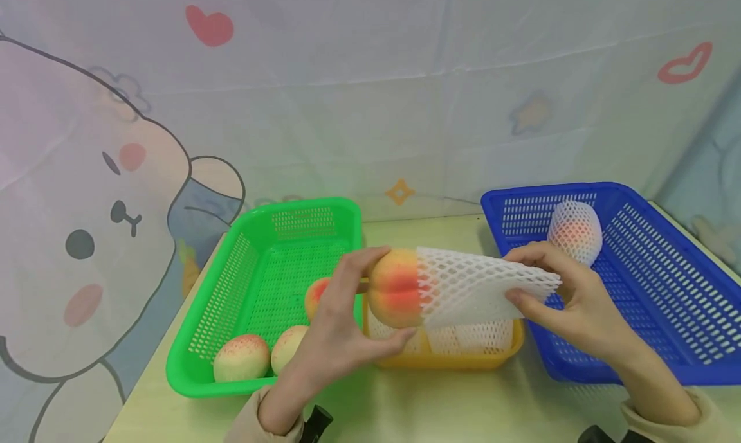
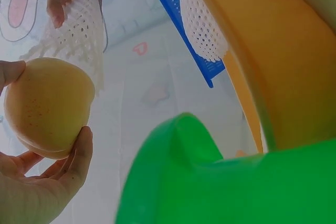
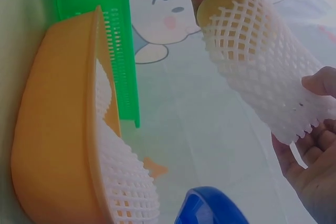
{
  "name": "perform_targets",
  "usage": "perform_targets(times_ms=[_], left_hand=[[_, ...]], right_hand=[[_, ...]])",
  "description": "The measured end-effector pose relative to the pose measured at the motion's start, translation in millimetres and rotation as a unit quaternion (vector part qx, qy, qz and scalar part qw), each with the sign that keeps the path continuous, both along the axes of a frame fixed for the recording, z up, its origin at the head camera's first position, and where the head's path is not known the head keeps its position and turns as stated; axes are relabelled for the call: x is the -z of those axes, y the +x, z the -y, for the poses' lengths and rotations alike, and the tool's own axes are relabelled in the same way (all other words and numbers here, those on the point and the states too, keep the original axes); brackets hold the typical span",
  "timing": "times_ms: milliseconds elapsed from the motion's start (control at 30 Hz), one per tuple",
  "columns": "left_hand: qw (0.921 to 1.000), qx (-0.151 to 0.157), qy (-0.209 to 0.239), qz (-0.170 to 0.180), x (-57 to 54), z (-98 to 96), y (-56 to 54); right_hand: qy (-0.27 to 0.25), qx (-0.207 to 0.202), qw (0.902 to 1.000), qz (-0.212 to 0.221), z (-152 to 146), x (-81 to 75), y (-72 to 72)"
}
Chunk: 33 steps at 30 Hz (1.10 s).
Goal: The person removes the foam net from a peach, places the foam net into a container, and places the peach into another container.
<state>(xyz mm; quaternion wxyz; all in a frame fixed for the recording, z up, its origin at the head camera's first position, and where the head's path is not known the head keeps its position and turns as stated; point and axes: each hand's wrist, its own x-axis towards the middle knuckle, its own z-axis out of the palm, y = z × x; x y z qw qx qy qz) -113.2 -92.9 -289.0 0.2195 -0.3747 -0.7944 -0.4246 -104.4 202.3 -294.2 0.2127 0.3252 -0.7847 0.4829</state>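
Note:
My left hand [image 1: 341,324] grips a red-and-yellow peach [image 1: 395,289] between thumb and fingers, above the yellow bin. A white foam net sleeve [image 1: 469,285] covers the peach's right part, and its loose end tapers off to the right. That far end is pinched by my right hand [image 1: 570,298] between thumb and fingers. In the left wrist view the bare yellow side of the peach [image 2: 50,106] faces the camera. The right wrist view shows the net [image 3: 262,66] stretched over one end of the peach.
On the left stands a green basket [image 1: 199,289] holding several peaches [image 1: 242,358]. A yellow bin [image 1: 446,361] with more foam nets [image 1: 486,335] sits in the middle. The blue basket [image 1: 579,366] at the right contains a netted peach [image 1: 575,232]. A printed cloth hangs behind.

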Motion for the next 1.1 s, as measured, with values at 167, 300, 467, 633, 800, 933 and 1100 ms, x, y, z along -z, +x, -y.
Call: perform_targets(times_ms=[167, 300, 467, 633, 800, 933, 1100], left_hand=[[0.9999, -0.009, -0.003, 0.003, 0.7, 0.8, -2.2], [0.9998, -0.011, -0.001, 0.017, 2.8, 2.0, -3.6], [0.9986, -0.023, -0.003, 0.048, 7.5, 10.0, -3.5], [0.9958, -0.037, -0.007, 0.083, 13.5, 21.1, -4.9], [0.9915, -0.058, -0.010, 0.116, 19.9, 32.3, -4.7], [0.9888, -0.087, -0.015, 0.121, 22.9, 42.8, -4.0], [0.9854, -0.121, -0.019, 0.118, 27.5, 56.4, -2.1]], right_hand=[[0.007, 0.018, 0.9998, 0.008, 1.8, 0.9, -0.4], [0.010, 0.026, 0.9995, 0.014, 2.3, 2.2, -1.9], [0.001, 0.024, 0.9992, 0.031, 4.5, 4.2, -5.1], [-0.017, 0.030, 0.9980, 0.053, 8.3, 7.0, -7.5], [-0.020, 0.052, 0.9971, 0.051, 14.6, 12.3, -8.4], [0.020, 0.083, 0.9963, 0.004, 22.6, 17.9, -11.7], [0.079, 0.086, 0.9883, -0.097, 35.7, 26.9, -17.0]])
